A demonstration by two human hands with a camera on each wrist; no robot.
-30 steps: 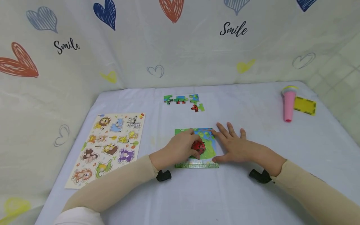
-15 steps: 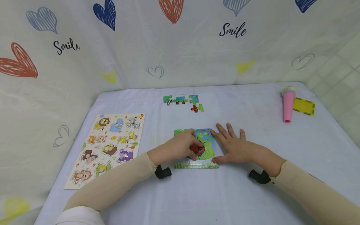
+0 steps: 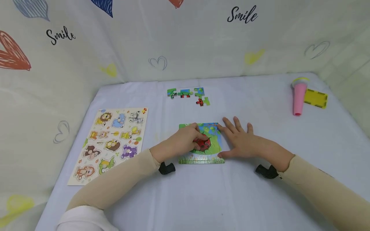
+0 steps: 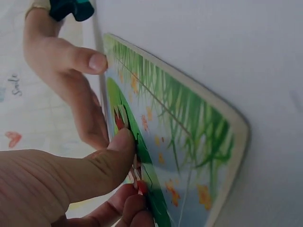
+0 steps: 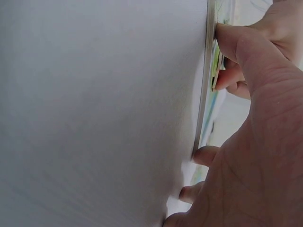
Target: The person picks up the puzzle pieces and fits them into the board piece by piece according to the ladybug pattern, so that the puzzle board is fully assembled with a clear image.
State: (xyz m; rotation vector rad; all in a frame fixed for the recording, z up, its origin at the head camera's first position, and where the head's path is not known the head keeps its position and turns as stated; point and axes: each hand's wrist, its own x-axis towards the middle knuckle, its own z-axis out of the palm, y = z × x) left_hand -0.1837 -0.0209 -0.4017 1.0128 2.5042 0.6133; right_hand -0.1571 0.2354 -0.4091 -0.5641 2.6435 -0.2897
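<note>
A square wooden puzzle board with a grass strip along its near side lies flat on the cloth-covered table. Thumb and fingers of my left hand pinch a red ladybug puzzle piece over the board's middle. Seen from the left wrist, the thumb lies over the piece, one edge of which stands raised from the green backing. My right hand rests with spread fingers beside the board, its thumb and index fingertip touching the right edge. Part of the picture is hidden under my left hand.
Several loose jigsaw pieces lie beyond the board. An animal peg board is at the left, partly under my left forearm. At the far right, a pink toy microphone lies against a yellow plastic rectangle.
The head view has tilted down, so everything sits higher in it. My left fingers have shifted slightly on the ladybug piece. The right hand stays at the board's edge.
</note>
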